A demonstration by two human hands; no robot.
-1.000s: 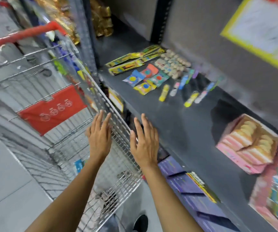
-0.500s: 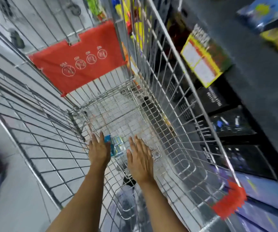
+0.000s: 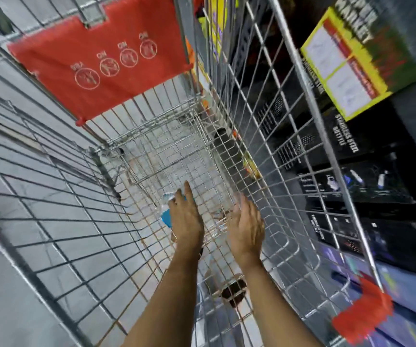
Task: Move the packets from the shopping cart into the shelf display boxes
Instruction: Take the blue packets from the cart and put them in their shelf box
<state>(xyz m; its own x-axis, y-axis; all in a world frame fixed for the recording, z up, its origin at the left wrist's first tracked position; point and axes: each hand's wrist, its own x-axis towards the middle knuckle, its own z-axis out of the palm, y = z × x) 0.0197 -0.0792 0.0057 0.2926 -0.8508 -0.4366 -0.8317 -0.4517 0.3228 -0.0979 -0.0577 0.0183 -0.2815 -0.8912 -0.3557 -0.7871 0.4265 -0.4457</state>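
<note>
**Both hands down in the cart, left on the packet**

I am reaching into the shopping cart (image 3: 309, 101) with both arms. My left hand (image 3: 185, 217) lies over a clear packet (image 3: 166, 214) with a blue patch, which rests on the wire floor of the basket, just below the centre of the view. My fingers (image 3: 188, 194) are stretched out on top of it, pointing toward 12 o'clock; whether they have closed around it I cannot tell, since my hand hides most of it. My right hand (image 3: 248, 225) sits just beside, at 3 o'clock from the left, fingers loosely spread and holding nothing, blurred. The red seat flap (image 3: 101, 58) hangs on the far wall at 11 o'clock. Beyond the wire side at 3 o'clock are dark boxes (image 3: 357, 186) on lower shelving, and a yellow-edged box (image 3: 352, 58) at 1 o'clock.
</note>
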